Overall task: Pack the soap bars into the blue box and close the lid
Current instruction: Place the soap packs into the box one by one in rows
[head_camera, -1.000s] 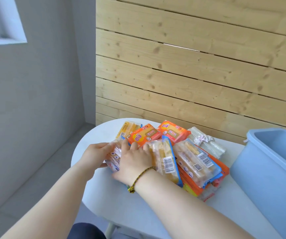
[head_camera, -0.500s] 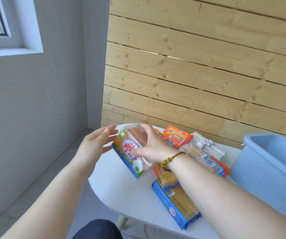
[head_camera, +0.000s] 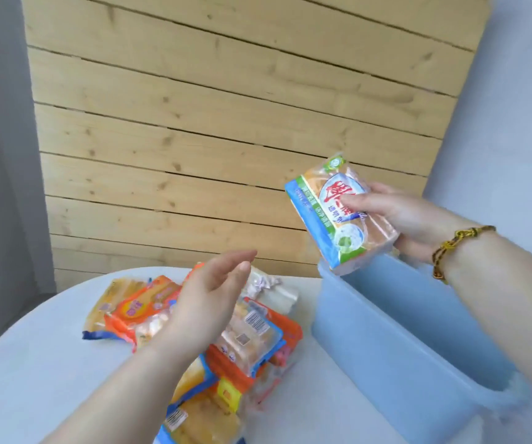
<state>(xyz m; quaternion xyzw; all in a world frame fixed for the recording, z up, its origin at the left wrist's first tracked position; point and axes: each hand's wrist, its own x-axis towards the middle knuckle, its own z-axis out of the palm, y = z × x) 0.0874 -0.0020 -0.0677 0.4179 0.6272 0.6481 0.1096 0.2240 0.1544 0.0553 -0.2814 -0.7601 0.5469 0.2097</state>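
Pale pine plank wall (head_camera: 226,123) behind, knotty, horizontal boards with dark gaps; grey plain wall either side. Below it we see a round white table (head_camera: 34,363), smooth matte top, curved edge at left.

Left to centre on the table: a loose pile of soap bars (head_camera: 252,341) in glossy crinkled plastic wrap, rectangular blocks, yellow-amber soap showing through clear film, orange and blue printed edges, white barcode labels. They overlap and lie at different angles. One orange-wrapped bar (head_camera: 136,312) sits at the pile's left side on a yellowish one. A clear pale packet (head_camera: 274,290) lies at the far side, contents too blurred to tell.

The left hand (head_camera: 207,302) hovers over the pile, fingers straight and together, palm turned sideways, spread loose and holding nothing; we can't tell if it touches the wraps.

Right: the blue box (head_camera: 386,363), smooth light-blue plastic, rectangular, straight walls, open top, stands on the table just beside the pile. No soap visible inside the part we see.

The right hand (head_camera: 399,216) grips one wrapped soap bar (head_camera: 338,216) above the box's far corner, thumb across the printed face, fingers behind. The bar is tilted, blue-green-white label with red characters. A braided yellow-brown bracelet (head_camera: 457,245) rings that wrist.
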